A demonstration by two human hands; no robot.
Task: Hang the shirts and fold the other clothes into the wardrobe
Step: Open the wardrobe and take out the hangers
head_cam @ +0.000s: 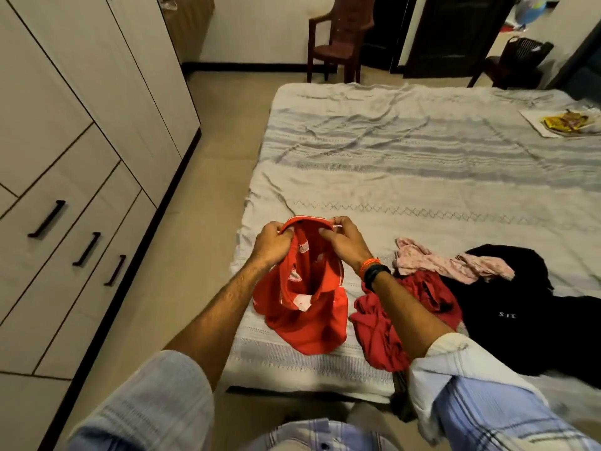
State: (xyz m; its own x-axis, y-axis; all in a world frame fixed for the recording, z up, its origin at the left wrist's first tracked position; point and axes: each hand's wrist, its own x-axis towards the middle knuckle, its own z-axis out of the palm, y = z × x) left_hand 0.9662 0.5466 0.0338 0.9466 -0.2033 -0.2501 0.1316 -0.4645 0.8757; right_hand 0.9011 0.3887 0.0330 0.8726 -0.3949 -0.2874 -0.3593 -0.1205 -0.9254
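A bright red shirt with white trim (pixel 305 307) hangs from both my hands above the near left corner of the bed (pixel 406 190). My left hand (pixel 271 244) grips the left side of its collar. My right hand (pixel 344 244) pinches the right side of the collar. The shirt's lower part rests crumpled on the bedsheet. To the right lie a dark red garment (pixel 387 323), a pink patterned garment (pixel 448 265) and a black garment (pixel 533 307) in a loose pile. The white wardrobe (pixel 81 157) stands at the left, its doors closed.
A strip of tiled floor (pixel 201 229) runs between wardrobe and bed. A brown plastic chair (pixel 338 40) stands beyond the bed, a dark basket (pixel 517 56) at the far right. A white sheet with yellow packets (pixel 562 123) lies on the bed's far right.
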